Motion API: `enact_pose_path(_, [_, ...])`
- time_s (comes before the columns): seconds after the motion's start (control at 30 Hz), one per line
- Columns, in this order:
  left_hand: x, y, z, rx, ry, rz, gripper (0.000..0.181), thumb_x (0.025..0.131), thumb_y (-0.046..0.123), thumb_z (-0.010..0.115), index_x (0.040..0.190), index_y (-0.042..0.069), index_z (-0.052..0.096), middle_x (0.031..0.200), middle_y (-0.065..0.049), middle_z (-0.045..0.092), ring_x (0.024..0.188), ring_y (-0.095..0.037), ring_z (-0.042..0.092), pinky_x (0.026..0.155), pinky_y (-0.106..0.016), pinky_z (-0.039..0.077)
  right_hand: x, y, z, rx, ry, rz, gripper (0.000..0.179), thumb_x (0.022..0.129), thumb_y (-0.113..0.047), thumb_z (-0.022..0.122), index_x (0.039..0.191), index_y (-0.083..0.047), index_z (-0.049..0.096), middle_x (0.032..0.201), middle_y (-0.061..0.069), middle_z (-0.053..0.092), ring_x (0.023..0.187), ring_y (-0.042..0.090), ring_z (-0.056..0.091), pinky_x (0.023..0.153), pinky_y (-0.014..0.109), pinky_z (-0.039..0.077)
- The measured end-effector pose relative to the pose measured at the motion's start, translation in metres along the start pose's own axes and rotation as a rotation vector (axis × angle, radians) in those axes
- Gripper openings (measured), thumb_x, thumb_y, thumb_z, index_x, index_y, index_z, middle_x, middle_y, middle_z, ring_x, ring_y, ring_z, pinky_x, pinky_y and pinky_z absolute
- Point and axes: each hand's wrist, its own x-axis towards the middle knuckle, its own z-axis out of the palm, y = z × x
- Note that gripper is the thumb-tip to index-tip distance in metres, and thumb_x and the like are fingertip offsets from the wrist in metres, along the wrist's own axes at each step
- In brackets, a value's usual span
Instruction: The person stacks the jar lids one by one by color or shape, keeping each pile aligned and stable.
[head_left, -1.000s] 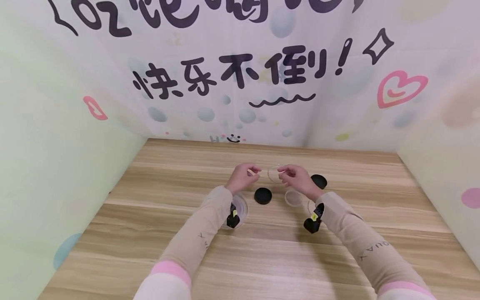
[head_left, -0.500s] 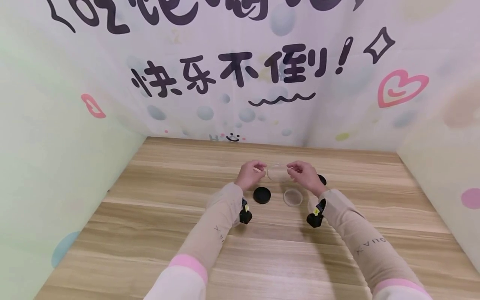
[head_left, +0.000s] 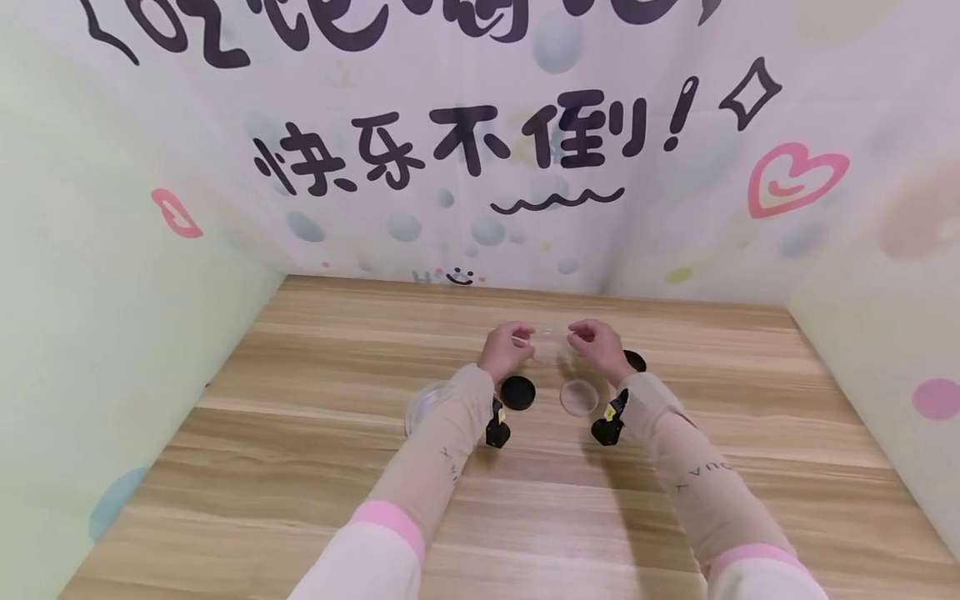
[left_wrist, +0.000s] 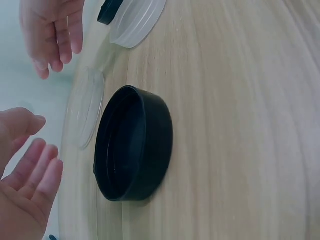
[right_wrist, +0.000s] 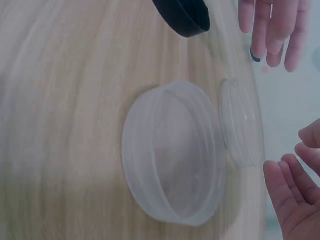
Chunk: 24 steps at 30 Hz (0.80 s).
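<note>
A clear, shallow round lid point(head_left: 551, 343) lies on the table between my two hands, its edge faint in the head view. To its left is my left hand point(head_left: 507, 350), fingers loosely bent and nothing in them; the left wrist view shows a gap between thumb and fingertips. My right hand point(head_left: 597, 346) hovers on the lid's other side, also empty, with thumb and fingers apart in the right wrist view. Nearer the person sit a black round lid point(left_wrist: 150, 145), hollow side showing, and a frosted, translucent lid point(right_wrist: 140, 150).
Another black lid point(head_left: 635, 361) lies beyond the right wrist. Partly under the left sleeve is a larger clear round piece point(head_left: 422, 408). The wood-grain table point(head_left: 525, 517) ends at a printed cloth backdrop point(head_left: 465, 225), with cloth walls at both sides.
My left hand has moved right, toward the clear lid, uncovering the clear piece left of its sleeve. My right hand went slightly right, then back left. The view has shifted a little.
</note>
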Motion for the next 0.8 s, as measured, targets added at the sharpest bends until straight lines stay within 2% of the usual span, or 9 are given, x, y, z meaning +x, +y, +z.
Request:
enact_pose_path(0.07, [-0.006,0.018,-0.004,0.032,-0.015,-0.071,0.036,0.074,0.003,0.061,0.11,0.0,0.058,0.104,-0.015,0.06,0.09,-0.024,0.059,0.076,-0.027,0.048,0.002,0.002,0.001,-0.014,0.01,0.004,0.033,0.087,-0.011,0.05,0.114,0.008,0.051,0.103,0.022,0.055,0.094,0.03,0.052,0.077,0.034,0.048])
enact_pose_path(0.1, [-0.017,0.038,-0.011,0.052,-0.016,-0.091,0.036,0.075,0.002,0.059,0.111,-0.001,0.057,0.107,-0.017,0.059,0.093,-0.026,0.058,0.079,-0.029,0.048,0.002,0.003,0.001,-0.012,0.017,0.01,0.033,0.087,-0.011,0.05,0.114,0.008,0.051,0.104,0.022,0.055,0.095,0.031,0.051,0.079,0.036,0.046])
enact_pose_path(0.2, [0.017,-0.026,0.013,0.067,0.003,-0.043,0.039,0.072,0.013,0.065,0.11,0.008,0.06,0.105,-0.008,0.061,0.089,-0.02,0.059,0.075,-0.027,0.048,0.004,0.005,0.003,0.008,0.025,0.047,0.035,0.086,-0.01,0.05,0.116,0.009,0.049,0.105,0.023,0.053,0.098,0.031,0.049,0.084,0.039,0.043])
enact_pose_path(0.33, [0.075,-0.142,0.058,0.069,0.013,0.006,0.048,0.064,0.034,0.074,0.109,0.024,0.059,0.102,0.007,0.06,0.084,-0.007,0.058,0.072,-0.02,0.047,0.005,0.006,0.006,0.037,-0.003,0.107,0.039,0.087,-0.01,0.05,0.12,0.009,0.046,0.108,0.024,0.05,0.097,0.032,0.05,0.082,0.037,0.044])
enact_pose_path(0.4, [0.084,-0.16,0.067,0.094,-0.004,-0.041,0.051,0.063,0.035,0.075,0.11,0.025,0.057,0.103,0.009,0.059,0.087,-0.005,0.057,0.076,-0.02,0.046,0.005,0.006,0.008,0.028,-0.021,0.126,0.04,0.087,-0.009,0.05,0.122,0.009,0.044,0.109,0.024,0.05,0.095,0.032,0.052,0.081,0.036,0.045])
enact_pose_path(0.47, [0.083,-0.157,0.068,0.113,-0.018,-0.079,0.054,0.064,0.034,0.075,0.113,0.021,0.056,0.106,0.006,0.059,0.092,-0.008,0.056,0.079,-0.022,0.045,0.004,0.005,0.009,0.008,-0.037,0.134,0.04,0.087,-0.008,0.049,0.122,0.009,0.043,0.11,0.025,0.05,0.094,0.032,0.053,0.08,0.036,0.046])
enact_pose_path(0.53, [0.071,-0.13,0.06,0.119,-0.054,-0.142,0.054,0.068,0.026,0.073,0.117,0.015,0.054,0.111,0.001,0.058,0.098,-0.013,0.055,0.084,-0.025,0.044,0.003,0.005,0.01,-0.001,-0.047,0.143,0.04,0.087,-0.008,0.049,0.123,0.009,0.044,0.11,0.025,0.05,0.094,0.032,0.053,0.081,0.036,0.045])
enact_pose_path(0.7, [0.04,-0.074,0.038,0.081,-0.07,-0.149,0.053,0.07,0.02,0.071,0.118,0.005,0.053,0.113,-0.008,0.058,0.1,-0.017,0.055,0.08,-0.023,0.046,0.004,0.008,0.011,0.0,-0.065,0.139,0.038,0.087,-0.008,0.048,0.122,0.009,0.045,0.111,0.025,0.051,0.094,0.03,0.055,0.081,0.033,0.046])
enact_pose_path(0.8, [0.036,-0.07,0.035,0.051,-0.075,-0.142,0.055,0.069,0.019,0.071,0.118,0.003,0.052,0.112,-0.008,0.058,0.098,-0.017,0.056,0.077,-0.022,0.047,0.005,0.01,0.01,0.0,-0.067,0.141,0.038,0.087,-0.007,0.049,0.121,0.008,0.046,0.111,0.024,0.052,0.094,0.03,0.055,0.079,0.032,0.046])
